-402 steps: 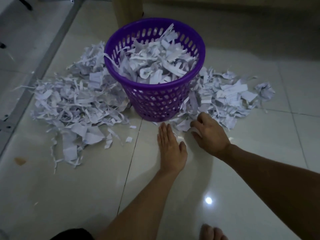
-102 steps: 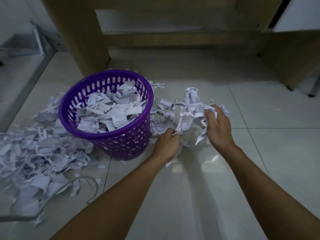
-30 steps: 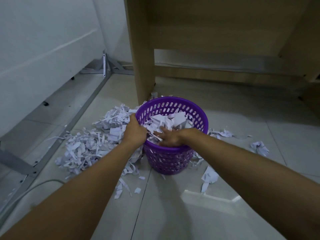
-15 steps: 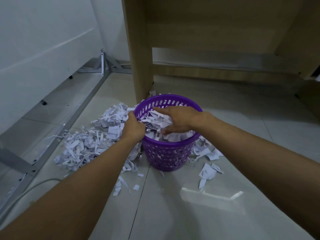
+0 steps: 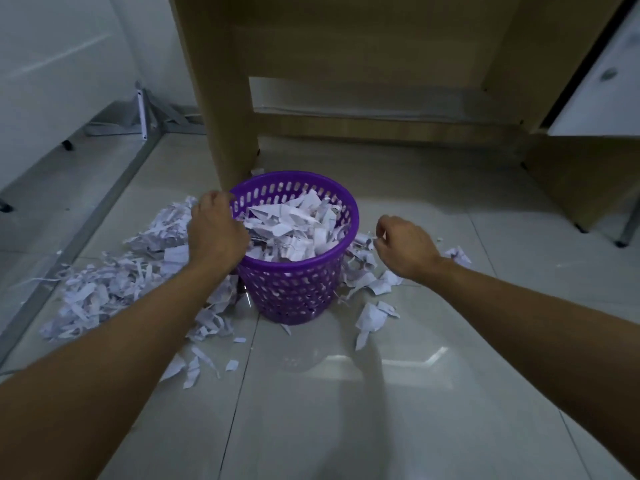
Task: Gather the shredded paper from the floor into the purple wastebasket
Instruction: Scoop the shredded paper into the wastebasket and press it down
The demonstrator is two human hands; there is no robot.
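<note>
Purple wastebasket [image 5: 298,271] at frame centre, heaped with shredded paper [image 5: 291,226] to the rim. Half a second ago the right hand [image 5: 401,245] pressed down on that heap; now it has lifted out to the basket's right, fingers loosely curled, holding nothing. Left hand [image 5: 214,230] still at the left rim, fingers hidden behind it — grip unclear. Load packed; room made. Large floor pile [image 5: 114,282] remains left, smaller scraps [image 5: 372,306] right, just below the right hand.

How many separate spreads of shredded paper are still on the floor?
2. A big pile left of the purple wastebasket, behind the left hand; a thinner scatter to its right, below the right hand. More may lie behind the basket.
</note>
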